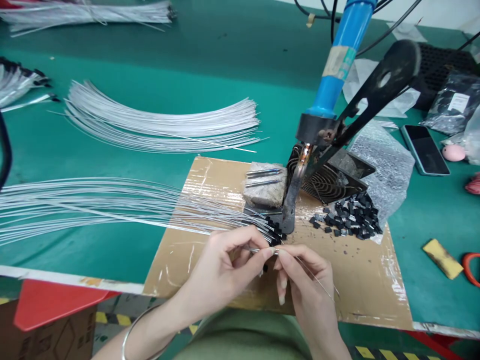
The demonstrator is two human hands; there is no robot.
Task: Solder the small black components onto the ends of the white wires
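My left hand (225, 262) and my right hand (303, 282) meet at their fingertips over the cardboard sheet (360, 280), both pinched on a thin silver wire (318, 280) that trails right past my right hand. Just beyond the fingertips lie the black-tipped ends of a fan of thin wires (112, 205) spread to the left. The tip of a blue-handled soldering iron (337, 65) in its black stand (375, 85) points down right behind my fingers. A pile of small black parts (352, 215) lies to the right.
More wire bundles (161, 122) lie on the green table (210, 55). A grey block (264, 190) and a small fan grille (322, 182) stand behind the iron. A phone (425, 149), black bags (452, 107), a yellow sponge (442, 257) and a pink object (453, 152) are at right.
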